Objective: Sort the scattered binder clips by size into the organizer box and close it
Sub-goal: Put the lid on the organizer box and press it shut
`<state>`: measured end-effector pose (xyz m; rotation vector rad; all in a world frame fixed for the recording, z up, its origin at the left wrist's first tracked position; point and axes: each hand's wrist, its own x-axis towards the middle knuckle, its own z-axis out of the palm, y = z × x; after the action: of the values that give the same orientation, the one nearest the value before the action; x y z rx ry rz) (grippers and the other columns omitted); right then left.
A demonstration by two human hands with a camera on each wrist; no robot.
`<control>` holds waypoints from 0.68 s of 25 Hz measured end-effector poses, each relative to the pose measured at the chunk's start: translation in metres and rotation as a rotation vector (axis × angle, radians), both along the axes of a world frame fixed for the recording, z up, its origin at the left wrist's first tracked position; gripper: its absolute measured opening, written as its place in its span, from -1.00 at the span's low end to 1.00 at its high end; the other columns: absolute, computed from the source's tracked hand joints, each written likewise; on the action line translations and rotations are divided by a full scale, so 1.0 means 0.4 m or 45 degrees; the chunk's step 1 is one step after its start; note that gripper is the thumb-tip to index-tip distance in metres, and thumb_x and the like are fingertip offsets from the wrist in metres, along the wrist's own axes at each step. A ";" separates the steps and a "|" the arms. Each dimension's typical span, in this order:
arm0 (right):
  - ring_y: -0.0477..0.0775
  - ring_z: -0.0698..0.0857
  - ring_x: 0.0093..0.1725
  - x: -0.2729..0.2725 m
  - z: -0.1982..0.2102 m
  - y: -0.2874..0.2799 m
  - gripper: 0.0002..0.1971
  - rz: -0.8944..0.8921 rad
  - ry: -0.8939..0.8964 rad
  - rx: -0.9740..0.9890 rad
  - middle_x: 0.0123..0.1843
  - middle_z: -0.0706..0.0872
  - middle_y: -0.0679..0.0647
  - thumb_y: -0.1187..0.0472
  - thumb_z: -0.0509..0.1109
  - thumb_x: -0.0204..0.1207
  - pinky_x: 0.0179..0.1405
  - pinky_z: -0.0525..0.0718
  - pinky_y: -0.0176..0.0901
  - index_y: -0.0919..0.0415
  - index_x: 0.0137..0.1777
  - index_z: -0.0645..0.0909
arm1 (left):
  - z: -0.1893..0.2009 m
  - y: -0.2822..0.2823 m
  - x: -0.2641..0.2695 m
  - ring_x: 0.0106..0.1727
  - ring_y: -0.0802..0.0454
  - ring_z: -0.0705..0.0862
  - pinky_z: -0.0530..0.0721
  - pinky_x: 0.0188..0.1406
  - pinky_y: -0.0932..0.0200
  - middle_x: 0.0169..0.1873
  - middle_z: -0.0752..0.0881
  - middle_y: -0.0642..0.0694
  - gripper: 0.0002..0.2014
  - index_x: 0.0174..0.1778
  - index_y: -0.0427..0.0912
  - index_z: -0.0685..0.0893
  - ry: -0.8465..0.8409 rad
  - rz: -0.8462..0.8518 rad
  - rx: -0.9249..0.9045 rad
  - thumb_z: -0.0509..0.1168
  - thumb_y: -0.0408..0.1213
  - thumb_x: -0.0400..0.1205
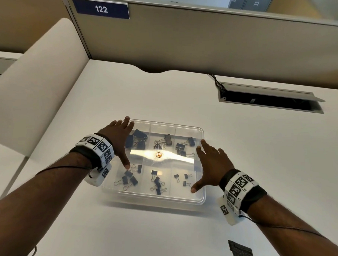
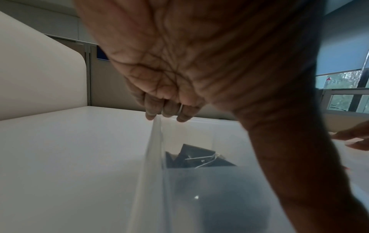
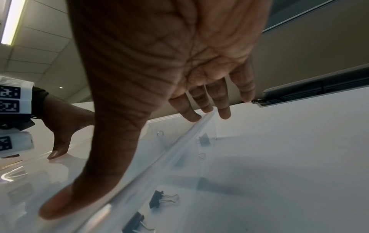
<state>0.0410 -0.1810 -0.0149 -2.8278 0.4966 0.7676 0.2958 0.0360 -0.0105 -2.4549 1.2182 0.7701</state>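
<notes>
A clear plastic organizer box (image 1: 191,128) with six compartments sits mid-table, its transparent lid (image 1: 163,154) lying over it. Black binder clips (image 1: 138,140) fill the compartments, larger ones in the far row, smaller ones (image 1: 181,177) in the near row. My left hand (image 1: 119,139) lies spread on the lid's left side, fingertips (image 2: 151,115) at the far left corner, thumb on the lid. My right hand (image 1: 207,164) lies spread on the lid's right edge (image 3: 179,140), thumb (image 3: 60,201) pressing near the front corner. Neither hand grips anything.
White desk (image 1: 241,140) with beige partition walls behind and at left. An open cable hatch (image 1: 270,99) is at the far right. A dark keyboard corner (image 1: 242,255) shows at the near edge.
</notes>
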 end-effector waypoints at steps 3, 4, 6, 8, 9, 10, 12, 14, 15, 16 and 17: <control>0.21 -0.09 0.65 -0.001 0.001 0.002 0.44 -0.016 0.004 0.010 0.67 -0.28 0.17 -0.46 0.54 -0.13 0.62 -0.06 0.24 0.15 0.61 -0.18 | 0.001 -0.001 -0.008 0.67 -0.18 -0.25 -0.16 0.67 -0.19 0.63 -0.37 -0.19 0.62 0.59 -0.12 -0.38 -0.025 -0.014 0.018 0.51 0.46 -0.17; 0.21 -0.10 0.65 -0.001 0.003 0.003 0.44 -0.020 0.009 0.010 0.67 -0.28 0.17 -0.46 0.55 -0.13 0.62 -0.07 0.24 0.15 0.61 -0.19 | 0.004 0.000 -0.012 0.66 -0.17 -0.27 -0.21 0.66 -0.20 0.63 -0.36 -0.20 0.61 0.59 -0.12 -0.37 -0.040 -0.023 0.026 0.51 0.45 -0.14; 0.23 -0.10 0.65 -0.001 0.001 0.005 0.45 -0.030 0.012 0.011 0.67 -0.30 0.16 -0.46 0.55 -0.15 0.62 -0.06 0.26 0.14 0.61 -0.20 | 0.011 0.001 -0.017 0.67 -0.15 -0.28 -0.26 0.62 -0.24 0.64 -0.34 -0.20 0.57 0.60 -0.10 -0.34 -0.064 -0.038 0.019 0.51 0.44 -0.11; 0.24 -0.09 0.64 -0.001 0.000 0.005 0.46 -0.039 0.009 0.015 0.67 -0.30 0.15 -0.47 0.54 -0.16 0.61 -0.01 0.26 0.12 0.61 -0.20 | 0.014 0.003 -0.021 0.67 -0.11 -0.28 -0.28 0.59 -0.27 0.65 -0.30 -0.17 0.53 0.61 -0.07 -0.28 -0.064 -0.064 0.006 0.50 0.45 -0.09; 0.24 -0.08 0.64 -0.002 0.001 0.004 0.46 -0.042 0.003 0.022 0.67 -0.30 0.15 -0.48 0.55 -0.17 0.61 0.02 0.26 0.11 0.61 -0.20 | 0.016 0.006 -0.026 0.67 -0.09 -0.27 -0.28 0.59 -0.28 0.66 -0.27 -0.15 0.50 0.62 -0.05 -0.25 -0.065 -0.075 -0.002 0.49 0.45 -0.08; 0.24 -0.08 0.64 -0.005 0.002 0.002 0.45 -0.053 -0.011 0.037 0.67 -0.29 0.15 -0.47 0.55 -0.16 0.61 0.04 0.25 0.09 0.61 -0.20 | 0.017 0.011 -0.033 0.67 -0.07 -0.27 -0.28 0.59 -0.29 0.66 -0.25 -0.13 0.48 0.62 -0.03 -0.22 -0.067 -0.081 -0.013 0.48 0.46 -0.07; 0.23 -0.08 0.64 -0.014 0.007 -0.004 0.43 -0.081 -0.064 0.084 0.67 -0.27 0.14 -0.48 0.54 -0.14 0.61 0.08 0.24 0.05 0.61 -0.21 | 0.025 0.015 -0.048 0.68 -0.06 -0.25 -0.27 0.59 -0.30 0.67 -0.21 -0.10 0.45 0.63 0.00 -0.18 -0.066 -0.074 -0.047 0.47 0.48 -0.06; 0.22 -0.06 0.65 -0.034 0.013 -0.009 0.41 -0.093 -0.139 0.094 0.68 -0.23 0.13 -0.51 0.51 -0.15 0.60 0.12 0.24 0.01 0.61 -0.19 | 0.038 0.015 -0.072 0.68 -0.05 -0.23 -0.27 0.61 -0.28 0.67 -0.17 -0.08 0.41 0.63 0.01 -0.17 -0.070 -0.066 -0.093 0.46 0.47 -0.01; 0.21 -0.05 0.64 -0.046 0.016 -0.010 0.40 -0.087 -0.172 0.095 0.68 -0.21 0.12 -0.52 0.50 -0.15 0.60 0.13 0.23 0.00 0.61 -0.18 | 0.048 0.012 -0.089 0.68 -0.05 -0.23 -0.27 0.61 -0.27 0.67 -0.16 -0.08 0.38 0.63 0.01 -0.16 -0.072 -0.064 -0.121 0.45 0.47 0.02; 0.21 -0.04 0.64 -0.060 0.020 -0.012 0.39 -0.079 -0.198 0.101 0.69 -0.20 0.11 -0.52 0.49 -0.14 0.59 0.13 0.23 -0.01 0.60 -0.17 | 0.059 0.010 -0.108 0.68 -0.05 -0.22 -0.27 0.61 -0.26 0.68 -0.15 -0.07 0.35 0.63 0.00 -0.15 -0.073 -0.061 -0.151 0.44 0.46 0.06; 0.20 -0.03 0.65 -0.076 0.024 -0.015 0.37 -0.068 -0.222 0.106 0.69 -0.19 0.10 -0.52 0.48 -0.12 0.60 0.13 0.22 -0.02 0.61 -0.16 | 0.068 0.008 -0.130 0.68 -0.05 -0.21 -0.27 0.62 -0.25 0.68 -0.13 -0.07 0.32 0.63 0.00 -0.13 -0.081 -0.063 -0.186 0.43 0.46 0.09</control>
<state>0.0108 -0.1871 -0.0053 -2.7593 0.4986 0.5136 0.2440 0.0393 0.0168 -2.5324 1.3496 0.6044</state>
